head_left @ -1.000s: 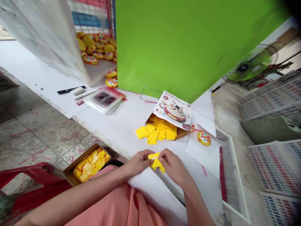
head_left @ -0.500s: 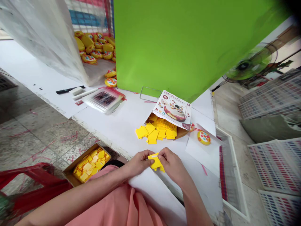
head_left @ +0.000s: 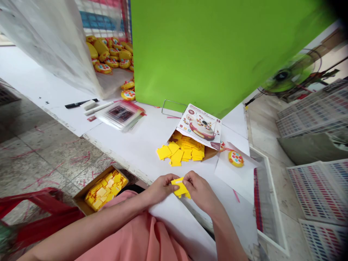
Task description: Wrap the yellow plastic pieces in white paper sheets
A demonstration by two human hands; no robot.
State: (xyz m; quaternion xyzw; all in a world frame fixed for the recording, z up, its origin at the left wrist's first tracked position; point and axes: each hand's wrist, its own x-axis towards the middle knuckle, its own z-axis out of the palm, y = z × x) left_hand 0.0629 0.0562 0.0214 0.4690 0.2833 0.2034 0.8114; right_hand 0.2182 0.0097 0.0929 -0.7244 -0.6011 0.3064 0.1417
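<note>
Close to the table's front edge, a small flat yellow plastic piece [head_left: 179,189] with a pale strip along its top is held between both hands. My left hand [head_left: 162,187] pinches its left side between thumb and fingers. At its upper right corner the thumb and fingers of my right hand [head_left: 199,188] are closed on it. Another yellow edge shows below it; whether it is a second piece I cannot tell. Just beyond the hands, a heap of similar yellow pieces [head_left: 176,156] spills from an open printed carton [head_left: 202,127] lying on the table.
On the floor at left stands a cardboard box [head_left: 78,201] of yellow pieces, near a red stool [head_left: 40,214]. A clear pouch [head_left: 119,116] and black marker [head_left: 81,103] lie back left. A round yellow toy [head_left: 236,158] sits right of the carton. A green panel [head_left: 212,54] rises behind.
</note>
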